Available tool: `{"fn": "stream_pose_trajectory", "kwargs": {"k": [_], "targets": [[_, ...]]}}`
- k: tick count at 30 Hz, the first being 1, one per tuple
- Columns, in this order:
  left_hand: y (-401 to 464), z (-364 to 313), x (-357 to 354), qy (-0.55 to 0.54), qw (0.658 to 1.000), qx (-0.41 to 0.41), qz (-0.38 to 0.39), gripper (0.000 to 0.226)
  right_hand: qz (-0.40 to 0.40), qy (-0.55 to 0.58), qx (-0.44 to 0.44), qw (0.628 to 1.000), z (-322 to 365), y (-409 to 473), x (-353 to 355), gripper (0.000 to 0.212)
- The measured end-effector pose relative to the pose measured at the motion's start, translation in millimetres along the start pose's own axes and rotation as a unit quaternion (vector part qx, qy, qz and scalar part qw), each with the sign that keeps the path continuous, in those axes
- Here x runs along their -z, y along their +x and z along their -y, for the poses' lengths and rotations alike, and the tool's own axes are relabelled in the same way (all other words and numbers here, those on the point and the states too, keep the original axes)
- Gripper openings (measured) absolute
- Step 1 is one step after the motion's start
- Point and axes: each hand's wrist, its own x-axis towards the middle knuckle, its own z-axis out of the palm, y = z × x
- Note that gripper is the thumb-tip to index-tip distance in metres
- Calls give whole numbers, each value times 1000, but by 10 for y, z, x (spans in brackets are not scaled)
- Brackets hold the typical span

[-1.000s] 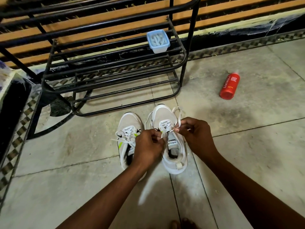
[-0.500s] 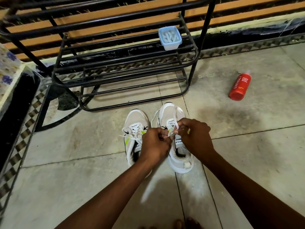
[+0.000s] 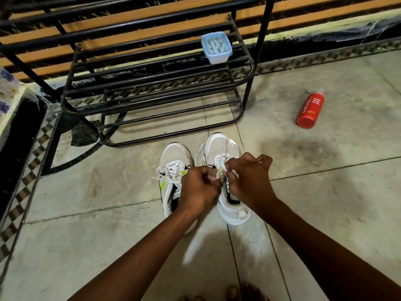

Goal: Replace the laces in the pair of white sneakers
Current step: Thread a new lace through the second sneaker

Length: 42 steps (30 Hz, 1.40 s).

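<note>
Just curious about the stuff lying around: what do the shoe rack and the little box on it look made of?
The shoe rack looks like black painted metal tubing: thin bent bars with glossy highlights. The little box looks like translucent pale blue plastic, since pale shapes show faintly through it; what they are is unclear.

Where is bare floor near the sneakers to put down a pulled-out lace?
Bare tile lies left of the left sneaker, up to the patterned border, and right of the right sneaker, below the red bottle. It is crowded between the two sneakers, where both hands hold the lace, and toward the black rack.
</note>
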Motion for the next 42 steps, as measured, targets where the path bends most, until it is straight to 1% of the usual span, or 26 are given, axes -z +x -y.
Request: {"fn": "stream_pose_trajectory", "kwargs": {"k": [3, 6, 9, 11, 14, 16, 21, 23, 25, 27, 30, 31, 33, 35, 37, 39, 42], "targets": [[-10, -7, -18, 18, 1000, -10, -7, 8, -8, 65, -69, 995, 36, -15, -35, 15], [-15, -17, -39, 25, 999, -18, -7, 7, -23, 149, -136, 979, 78, 9, -21, 14], [-9, -20, -61, 34, 999, -18, -9, 6, -23, 168, -166, 971, 99, 31, -24, 15], [-1, -8, -71, 38, 999, -16, -18, 4, -21, 148, -152, 977, 106, 11, -43, 18], [7, 22, -82, 23, 999, -10, -20, 8, -8, 71, -89, 993, 75, -10, -48, 28], [20, 38, -89, 18, 1000, -4, -20, 12, -6, 32, -59, 998, 47, 15, -26, 32], [56, 27, -93, 12, 1000, 6, -17, 13, 27, -18, -1, 999, 16, 35, 4, 30], [50, 9, -84, 8, 1000, -5, -11, 13, 33, 1, -17, 999, -8, 28, -4, 26], [35, -15, -72, 10, 1000, -22, -2, 12, 36, 41, -55, 997, 8, 44, -2, 21], [17, -44, -61, 21, 999, -40, 4, 12, 41, 75, -96, 992, 48, 76, 17, 24], [3, -63, -49, 34, 998, -48, 8, 13, 71, 105, -138, 982, 72, 148, 68, 34], [-7, -68, -48, 35, 998, -46, 8, 12, 80, 114, -146, 979, 58, 157, 78, 34], [-20, -73, -55, 21, 999, -39, 5, 8, 82, 137, -158, 974, 12, 153, 101, 28], [-33, -75, -63, 4, 1000, -31, -3, 9, 75, 145, -159, 974, -10, 136, 127, 23], [-32, -76, -70, -4, 1000, -27, -3, 10, 70, 123, -137, 980, 16, 120, 152, 22], [-25, -81, -69, -1, 1000, -31, -2, 11, 51, 107, -109, 987, 52, 109, 160, 25], [-21, -98, -70, 8, 999, -34, -4, 9, 30, 119, -98, 988, 61, 97, 119, 27]]}}
